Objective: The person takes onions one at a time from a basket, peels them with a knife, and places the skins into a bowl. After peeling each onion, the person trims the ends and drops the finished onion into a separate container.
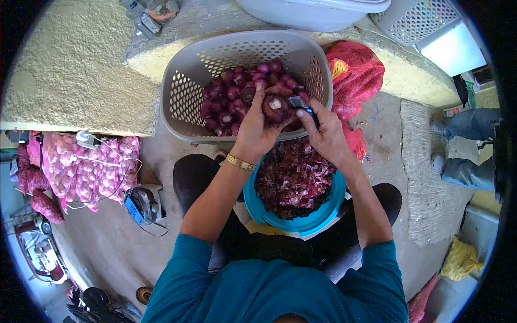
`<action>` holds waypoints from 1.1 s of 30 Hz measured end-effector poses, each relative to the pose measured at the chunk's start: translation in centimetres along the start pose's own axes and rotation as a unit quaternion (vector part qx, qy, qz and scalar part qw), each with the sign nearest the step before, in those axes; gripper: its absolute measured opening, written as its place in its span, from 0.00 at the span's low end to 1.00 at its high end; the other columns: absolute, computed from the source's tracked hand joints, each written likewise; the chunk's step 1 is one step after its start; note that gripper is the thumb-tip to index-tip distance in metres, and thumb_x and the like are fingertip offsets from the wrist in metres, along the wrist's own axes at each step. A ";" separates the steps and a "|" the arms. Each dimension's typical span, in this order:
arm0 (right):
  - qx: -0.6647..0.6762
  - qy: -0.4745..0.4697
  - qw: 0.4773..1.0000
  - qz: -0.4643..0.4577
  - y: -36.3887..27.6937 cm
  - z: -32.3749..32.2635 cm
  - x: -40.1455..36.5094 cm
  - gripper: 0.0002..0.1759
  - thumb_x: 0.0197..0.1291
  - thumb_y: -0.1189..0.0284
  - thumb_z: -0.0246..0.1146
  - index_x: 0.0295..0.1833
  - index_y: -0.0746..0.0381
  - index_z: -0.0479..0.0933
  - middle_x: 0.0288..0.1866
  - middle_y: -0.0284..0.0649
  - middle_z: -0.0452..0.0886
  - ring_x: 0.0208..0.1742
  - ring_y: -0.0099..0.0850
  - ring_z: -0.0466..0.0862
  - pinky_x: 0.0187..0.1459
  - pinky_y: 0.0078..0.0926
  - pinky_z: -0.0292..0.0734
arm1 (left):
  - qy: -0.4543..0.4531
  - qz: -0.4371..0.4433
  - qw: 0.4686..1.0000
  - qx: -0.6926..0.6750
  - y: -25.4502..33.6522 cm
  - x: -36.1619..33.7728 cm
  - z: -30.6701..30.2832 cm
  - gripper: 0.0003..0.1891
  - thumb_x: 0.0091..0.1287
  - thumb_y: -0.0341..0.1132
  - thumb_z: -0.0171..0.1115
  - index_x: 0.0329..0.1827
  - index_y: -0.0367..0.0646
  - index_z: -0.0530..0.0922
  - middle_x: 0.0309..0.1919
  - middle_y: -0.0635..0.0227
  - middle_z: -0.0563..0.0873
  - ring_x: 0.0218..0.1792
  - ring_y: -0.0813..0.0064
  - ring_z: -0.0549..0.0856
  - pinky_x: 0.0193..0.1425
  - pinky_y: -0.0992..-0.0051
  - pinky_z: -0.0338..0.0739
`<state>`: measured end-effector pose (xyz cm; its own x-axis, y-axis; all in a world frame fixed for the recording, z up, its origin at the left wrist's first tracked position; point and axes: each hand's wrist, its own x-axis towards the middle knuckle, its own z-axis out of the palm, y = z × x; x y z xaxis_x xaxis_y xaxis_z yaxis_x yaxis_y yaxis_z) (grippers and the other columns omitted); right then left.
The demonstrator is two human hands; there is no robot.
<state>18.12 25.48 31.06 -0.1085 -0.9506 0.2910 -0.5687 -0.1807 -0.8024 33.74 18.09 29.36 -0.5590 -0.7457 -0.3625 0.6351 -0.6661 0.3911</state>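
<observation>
My left hand (pixel 255 128) is closed around a red onion (pixel 276 110), whose pale cut end faces up. In my right hand (pixel 327 135) is a small knife (pixel 299 103), its short blade beside the onion and its dark handle mostly covered by my fingers. Both hands are over the near side of a grey perforated basket (pixel 177 116). Inside that basket lie many red onions (pixel 218 97). Below my hands, between my knees, a turquoise tub (pixel 340 195) holds a heap of dark red onion skins (pixel 295 180).
A red mesh sack (pixel 358 72) lies right of the basket. At left are a pink net sack of pale bulbs (pixel 91 167) and a small device with a blue screen (pixel 141 205). Behind stands a grey tub (pixel 312 16). Another person's legs (pixel 468 124) are at right.
</observation>
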 end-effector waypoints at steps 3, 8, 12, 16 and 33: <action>0.023 -0.003 1.000 -0.013 -0.1 0.5 0.1 0.10 0.69 0.67 0.61 0.43 0.64 0.75 0.29 0.55 0.78 0.34 0.56 0.81 0.32 0.43 0.74 | -0.009 0.003 1.000 0.000 0.3 0.1 -0.5 0.21 0.79 0.50 0.46 0.59 0.44 0.76 0.55 0.59 0.84 0.58 0.62 0.82 0.64 0.52 0.77; -0.009 -0.033 0.999 0.011 -0.3 0.1 0.1 0.10 0.68 0.68 0.62 0.42 0.65 0.74 0.28 0.53 0.77 0.31 0.55 0.80 0.31 0.42 0.74 | -0.068 -0.005 0.997 -0.035 0.5 0.2 -1.3 0.17 0.79 0.45 0.46 0.59 0.45 0.76 0.54 0.62 0.84 0.57 0.63 0.82 0.65 0.53 0.76; -0.028 -0.005 0.999 0.018 -0.4 -0.4 0.1 0.11 0.65 0.68 0.66 0.42 0.65 0.75 0.26 0.51 0.76 0.28 0.50 0.79 0.30 0.41 0.73 | -0.079 -0.004 0.997 -0.017 0.1 0.1 -0.5 0.15 0.78 0.42 0.47 0.58 0.47 0.77 0.52 0.65 0.84 0.57 0.65 0.81 0.65 0.56 0.75; 0.008 0.027 1.000 -0.007 -0.8 -0.8 0.1 0.12 0.57 0.71 0.72 0.41 0.65 0.78 0.29 0.47 0.78 0.28 0.42 0.81 0.31 0.37 0.74 | -0.076 0.002 0.997 -0.007 -0.4 -0.7 1.4 0.13 0.78 0.43 0.49 0.52 0.45 0.76 0.48 0.65 0.84 0.53 0.70 0.81 0.60 0.65 0.77; 0.238 0.037 0.967 0.081 1.0 1.2 0.2 0.10 0.59 0.76 0.71 0.45 0.66 0.82 0.35 0.33 0.81 0.37 0.20 0.78 0.39 0.21 0.74 | -0.079 0.018 0.995 0.061 -1.1 0.0 0.5 0.15 0.80 0.47 0.46 0.45 0.47 0.75 0.38 0.72 0.80 0.43 0.75 0.80 0.56 0.65 0.77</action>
<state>18.54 24.76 29.68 -0.2328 -0.9588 0.1629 -0.1016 -0.1426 -0.9846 32.79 18.81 29.40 -0.6192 -0.7557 -0.2133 0.5924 -0.6279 0.5048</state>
